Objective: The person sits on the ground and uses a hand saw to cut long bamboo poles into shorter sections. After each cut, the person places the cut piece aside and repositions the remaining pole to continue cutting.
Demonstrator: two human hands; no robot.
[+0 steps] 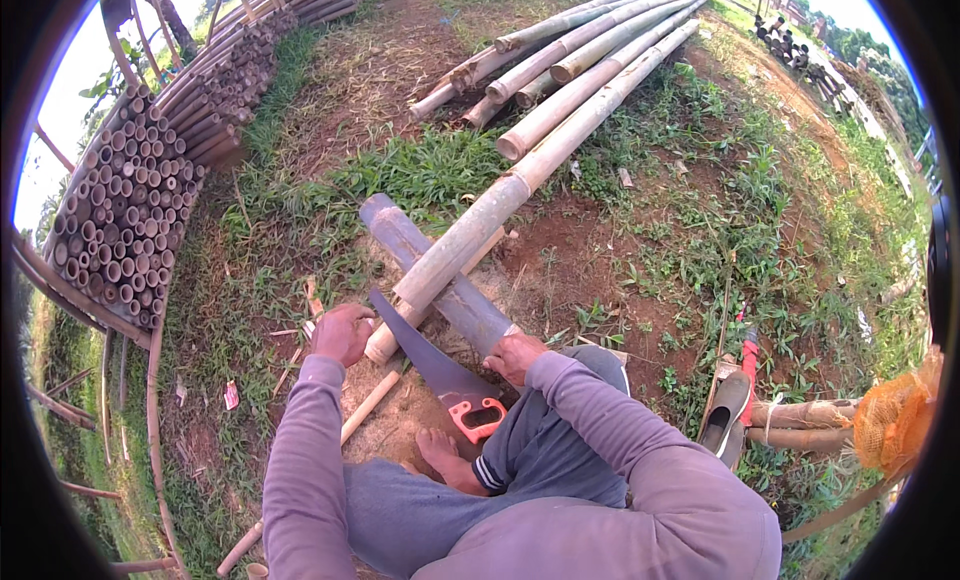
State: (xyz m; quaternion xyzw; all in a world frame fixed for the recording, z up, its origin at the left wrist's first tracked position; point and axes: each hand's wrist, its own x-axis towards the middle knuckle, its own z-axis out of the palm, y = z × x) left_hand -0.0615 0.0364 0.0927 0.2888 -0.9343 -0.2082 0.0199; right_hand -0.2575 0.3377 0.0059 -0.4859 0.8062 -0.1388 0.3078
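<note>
My left hand is curled beside the near end of a short bamboo piece; whatever its fingers hold, if anything, is hidden. My right hand grips the near end of a thick grey log. Across that log lies a long pale bamboo pole, its near end between my hands. Below this end, a handsaw with an orange handle leans by my bare foot, blade tip toward my left hand. Neither hand touches the saw. A thin bamboo stick lies left of the saw.
Several bamboo poles lie stacked ahead. A rack of cut bamboo tubes stands at the left. On the right are a shoe, a red tool-like object and an orange mesh bag. Sawdust and grass cover the ground.
</note>
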